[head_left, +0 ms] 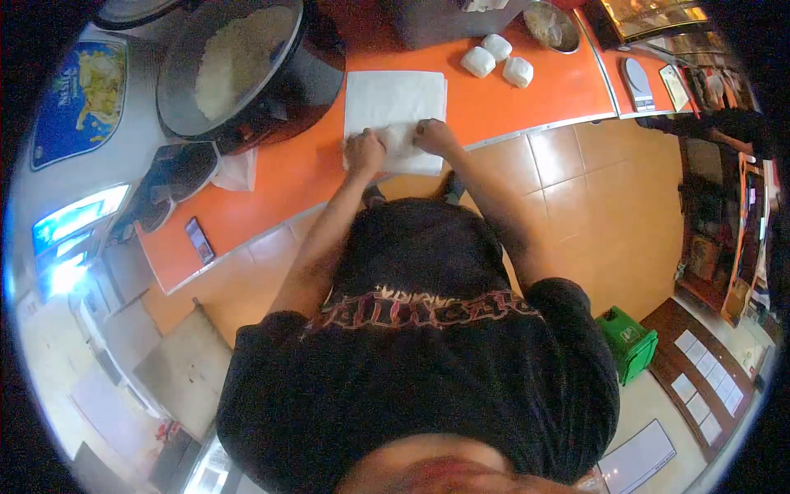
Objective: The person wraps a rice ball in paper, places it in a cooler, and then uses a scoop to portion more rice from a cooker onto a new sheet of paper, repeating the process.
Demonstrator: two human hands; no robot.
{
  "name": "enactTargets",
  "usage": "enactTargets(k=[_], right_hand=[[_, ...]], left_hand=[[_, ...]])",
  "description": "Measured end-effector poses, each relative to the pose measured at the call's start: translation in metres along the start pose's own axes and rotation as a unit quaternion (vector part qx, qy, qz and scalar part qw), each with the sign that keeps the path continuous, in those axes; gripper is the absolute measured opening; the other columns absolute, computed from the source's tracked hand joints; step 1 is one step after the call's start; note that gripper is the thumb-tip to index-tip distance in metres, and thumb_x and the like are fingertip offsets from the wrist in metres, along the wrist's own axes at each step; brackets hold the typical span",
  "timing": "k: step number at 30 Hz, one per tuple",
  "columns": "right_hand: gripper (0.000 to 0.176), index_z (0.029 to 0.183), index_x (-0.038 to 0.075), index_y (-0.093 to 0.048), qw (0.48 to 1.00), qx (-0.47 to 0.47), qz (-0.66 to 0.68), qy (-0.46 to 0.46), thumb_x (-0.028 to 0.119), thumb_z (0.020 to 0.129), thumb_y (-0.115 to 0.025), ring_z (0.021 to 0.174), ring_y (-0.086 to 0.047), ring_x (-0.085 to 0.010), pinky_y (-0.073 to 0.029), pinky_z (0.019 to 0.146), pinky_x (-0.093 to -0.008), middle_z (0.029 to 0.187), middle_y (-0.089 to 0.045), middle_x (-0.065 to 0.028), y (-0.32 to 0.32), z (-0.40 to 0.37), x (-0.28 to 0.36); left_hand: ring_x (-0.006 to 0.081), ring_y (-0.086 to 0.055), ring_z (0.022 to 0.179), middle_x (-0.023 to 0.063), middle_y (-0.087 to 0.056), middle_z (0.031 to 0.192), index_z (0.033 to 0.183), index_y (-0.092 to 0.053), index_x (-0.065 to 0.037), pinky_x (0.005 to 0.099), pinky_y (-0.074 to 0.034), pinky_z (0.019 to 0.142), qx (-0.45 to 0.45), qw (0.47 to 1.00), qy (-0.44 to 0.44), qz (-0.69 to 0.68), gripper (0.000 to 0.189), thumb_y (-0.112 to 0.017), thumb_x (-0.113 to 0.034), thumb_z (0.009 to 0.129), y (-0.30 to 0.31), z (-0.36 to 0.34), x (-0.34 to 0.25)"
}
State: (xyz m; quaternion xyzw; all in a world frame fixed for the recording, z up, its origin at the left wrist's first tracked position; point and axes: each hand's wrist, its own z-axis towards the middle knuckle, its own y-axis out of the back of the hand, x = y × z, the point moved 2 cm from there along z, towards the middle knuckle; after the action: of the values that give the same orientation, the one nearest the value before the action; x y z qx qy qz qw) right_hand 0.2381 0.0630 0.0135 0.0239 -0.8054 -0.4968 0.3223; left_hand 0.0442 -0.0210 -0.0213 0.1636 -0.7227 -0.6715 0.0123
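A white sheet (pixel 395 97) is laid at the orange counter's (pixel 559 86) near edge, with bare counter left toward 3 o'clock. Its near border is pressed by the curled left hand (pixel 364 152) and right hand (pixel 434 136); any pinch cannot be told. Pale grains (pixel 234 58) are held in a pan (pixel 183 92) at 10 o'clock.

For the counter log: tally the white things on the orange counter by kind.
Wrapped white packets: 3
White sheet stack: 1
Crumpled white paper: 1
Total: 5
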Motion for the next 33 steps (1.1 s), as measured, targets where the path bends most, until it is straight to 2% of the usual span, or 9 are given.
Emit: enactTargets(k=[1,3,9,13,16,20,23,29,33], right_hand=[[0.018,0.096,0.002,-0.067,0.978,0.007,0.206,-0.020,0.017,0.087,-0.069,0.083,-0.070,-0.0286,-0.057,0.075,-0.0412,0.090,-0.071,-0.0173,-0.003,0.000,-0.002],[0.019,0.103,0.002,-0.064,0.811,0.020,0.582,-0.050,0.016,0.091,-0.068,0.085,-0.069,-0.0239,-0.057,0.075,-0.0389,0.093,-0.070,-0.0125,-0.007,-0.005,-0.003],[0.026,0.117,0.007,-0.056,0.623,0.008,0.773,-0.120,0.011,0.094,-0.068,0.092,-0.064,-0.0165,-0.056,0.077,-0.0333,0.102,-0.066,-0.0091,0.007,-0.013,0.079],[0.027,0.123,0.005,-0.057,0.816,-0.066,0.569,-0.083,0.006,0.097,-0.062,0.086,-0.061,-0.0136,-0.053,0.075,-0.0299,0.106,-0.064,-0.0078,-0.012,0.005,0.092],[0.032,0.129,0.003,-0.056,0.865,-0.010,0.501,0.026,0.012,0.098,-0.062,0.085,-0.060,-0.0127,-0.052,0.077,-0.0281,0.113,-0.063,-0.0090,-0.027,0.013,0.083],[0.054,0.138,0.000,-0.050,0.609,0.088,0.772,-0.157,0.029,0.096,-0.065,0.106,-0.063,-0.0226,-0.053,0.090,-0.0373,0.126,-0.061,-0.0124,0.023,-0.035,0.127],[0.071,0.140,0.000,-0.046,0.677,0.103,0.728,-0.035,0.038,0.087,-0.073,0.115,-0.062,-0.0276,-0.052,0.098,-0.0428,0.126,-0.061,-0.0139,0.047,-0.056,0.144],[0.088,0.138,0.000,-0.046,0.565,0.233,0.791,-0.022,0.030,0.067,-0.088,0.113,-0.062,-0.0266,-0.052,0.098,-0.0422,0.122,-0.062,-0.0145,0.093,-0.088,0.160],[0.072,0.124,0.003,-0.057,0.644,0.321,0.691,0.069,0.031,0.066,-0.090,0.109,-0.061,-0.0223,-0.051,0.093,-0.0367,0.112,-0.065,-0.0107,0.115,-0.069,0.132]], left_hand=[[0.0406,-0.069,0.086,0.0221,-0.070,0.084,0.103,-0.062,-0.002,0.0570,-0.050,0.075,-0.005,0.999,0.004,-0.038,0.031,-0.067,-0.023,0.082,0.000,-0.003,0.002],[0.0445,-0.069,0.087,0.0245,-0.070,0.089,0.111,-0.056,0.000,0.0578,-0.051,0.077,-0.015,0.993,0.014,-0.115,0.035,-0.065,-0.020,0.084,0.002,-0.011,0.006],[0.0516,-0.065,0.096,0.0310,-0.068,0.098,0.130,-0.040,0.001,0.0584,-0.053,0.080,-0.062,0.931,0.013,-0.359,0.048,-0.060,-0.012,0.088,0.004,-0.017,0.017],[0.0504,-0.066,0.093,0.0310,-0.068,0.096,0.130,-0.040,0.000,0.0585,-0.053,0.077,-0.067,0.944,-0.032,-0.322,0.047,-0.060,-0.011,0.089,0.028,-0.018,0.045],[0.0494,-0.066,0.089,0.0298,-0.068,0.094,0.129,-0.041,-0.001,0.0587,-0.053,0.075,0.014,0.957,-0.030,-0.288,0.045,-0.059,-0.012,0.089,0.073,-0.016,0.055],[0.0496,-0.066,0.083,0.0260,-0.068,0.090,0.124,-0.043,-0.003,0.0601,-0.050,0.070,0.049,0.963,-0.100,-0.245,0.039,-0.059,-0.017,0.091,0.160,-0.034,0.048],[0.0471,-0.065,0.083,0.0228,-0.067,0.088,0.118,-0.045,-0.004,0.0571,-0.050,0.071,0.100,0.931,-0.141,-0.322,0.038,-0.065,-0.019,0.089,0.217,-0.052,0.027],[0.0314,-0.056,0.094,0.0143,-0.054,0.105,0.118,-0.042,-0.006,0.0418,-0.048,0.081,0.063,0.904,-0.085,-0.414,0.065,-0.086,-0.012,0.070,0.218,-0.050,0.015],[0.0272,-0.054,0.100,0.0130,-0.049,0.116,0.124,-0.040,-0.005,0.0408,-0.048,0.083,0.058,0.891,-0.044,-0.447,0.080,-0.091,-0.012,0.064,0.217,-0.048,-0.008]])
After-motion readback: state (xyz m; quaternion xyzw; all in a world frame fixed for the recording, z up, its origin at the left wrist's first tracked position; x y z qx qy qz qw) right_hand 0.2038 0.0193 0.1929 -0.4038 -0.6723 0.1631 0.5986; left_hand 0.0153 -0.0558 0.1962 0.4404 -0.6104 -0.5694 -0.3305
